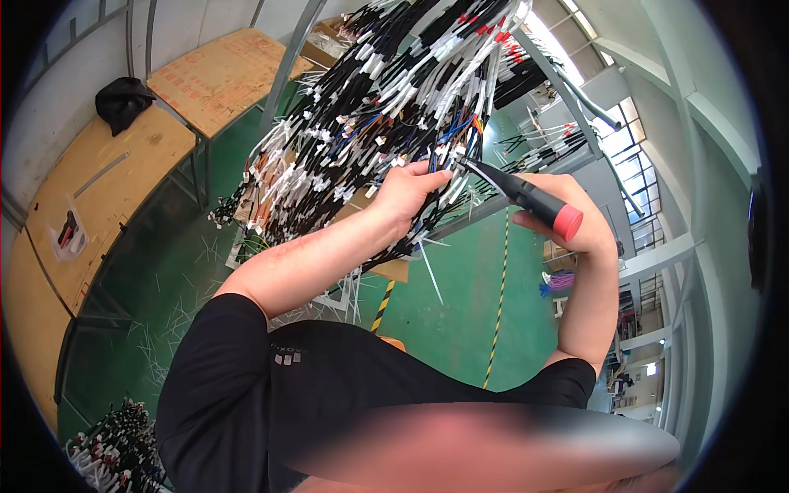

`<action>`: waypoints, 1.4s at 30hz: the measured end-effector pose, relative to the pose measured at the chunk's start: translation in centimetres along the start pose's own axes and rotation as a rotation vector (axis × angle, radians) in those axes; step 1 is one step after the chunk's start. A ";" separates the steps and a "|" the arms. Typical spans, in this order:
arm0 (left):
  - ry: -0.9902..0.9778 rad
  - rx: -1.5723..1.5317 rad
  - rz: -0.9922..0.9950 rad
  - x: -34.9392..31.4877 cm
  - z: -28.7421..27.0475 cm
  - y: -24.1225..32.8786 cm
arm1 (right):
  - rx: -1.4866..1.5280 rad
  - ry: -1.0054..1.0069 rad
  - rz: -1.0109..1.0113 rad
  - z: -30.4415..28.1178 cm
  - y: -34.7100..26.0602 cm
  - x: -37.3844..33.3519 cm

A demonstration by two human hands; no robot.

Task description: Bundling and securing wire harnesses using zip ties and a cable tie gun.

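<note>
A thick bundle of wire harnesses [362,123], with black and white cables and white connectors, hangs in front of me. At its right side my left hand [404,194] is closed, thumb and fingers pinching a few dark cables [434,187]. My right hand [567,201] grips a black cable tie gun [530,197] with a red end cap. Its narrow tip touches or nearly touches the cables just right of my left fingers. A loose white cable tie [431,273] dangles below my left hand. The right fingers are partly hidden behind the tool.
Metal frame bars [288,70] stand around the harnesses. Wooden-topped tables [123,177] line the left, with a black bag [123,104] and a clear plastic box [69,238] on them. Cut tie scraps [177,324] litter the green floor. Another harness pile [119,444] lies at lower left.
</note>
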State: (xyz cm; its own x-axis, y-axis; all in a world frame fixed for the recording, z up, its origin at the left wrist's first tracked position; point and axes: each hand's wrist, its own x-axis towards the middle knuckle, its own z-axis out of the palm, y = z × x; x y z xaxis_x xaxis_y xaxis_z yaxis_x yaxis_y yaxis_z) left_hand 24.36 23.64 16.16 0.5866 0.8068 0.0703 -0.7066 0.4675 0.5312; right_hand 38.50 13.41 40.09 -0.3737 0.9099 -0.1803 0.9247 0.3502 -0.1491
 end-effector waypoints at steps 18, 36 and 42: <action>0.216 0.594 0.664 1.7 -1.3 -3.4 | -0.136 0.216 0.201 5.4 4.4 0.1; -0.515 -0.173 -0.078 0.6 -5.2 -0.7 | 1.425 0.681 -0.387 29.8 8.5 2.3; -0.366 -0.187 -0.018 -0.1 -3.1 -2.0 | 2.059 0.536 -0.500 35.9 9.3 4.2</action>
State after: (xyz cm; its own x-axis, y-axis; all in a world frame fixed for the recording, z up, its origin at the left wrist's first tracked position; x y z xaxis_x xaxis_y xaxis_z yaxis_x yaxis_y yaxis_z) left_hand 24.46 23.77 12.46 0.6781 0.6314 0.3762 -0.7345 0.5653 0.3753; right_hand 42.97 12.52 3.02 -0.1045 0.9307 0.3505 -0.7010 0.1811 -0.6898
